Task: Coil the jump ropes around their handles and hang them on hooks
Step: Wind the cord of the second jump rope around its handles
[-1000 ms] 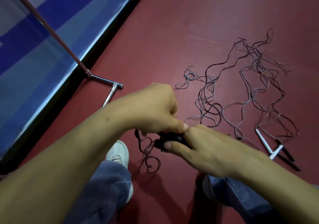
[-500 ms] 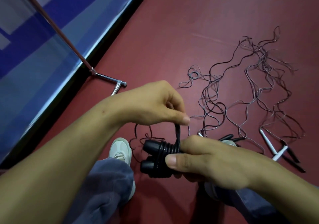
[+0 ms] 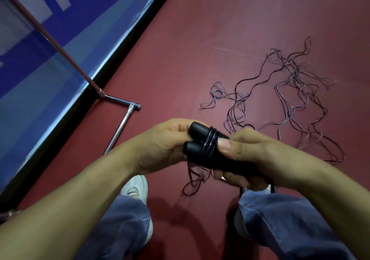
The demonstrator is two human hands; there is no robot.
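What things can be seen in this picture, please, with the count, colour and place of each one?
handles: two, black, side by side, centre
coiled rope: one, black, wound round the handles
loose ropes: count unclear, dark, tangled on floor, right
metal frame: one, chrome, floor, left
panel: one, blue, far left
floor: one, dark red, underneath
shoe: one clear, white, lower middle
trouser legs: two, blue, bottom
left grip: one, at handle tips
right grip: one, curled round handles

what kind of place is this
Probably a gym or sports hall: smooth dark red floor, tangled thin dark jump ropes lying on it, a chrome metal stand beside a blue panel.
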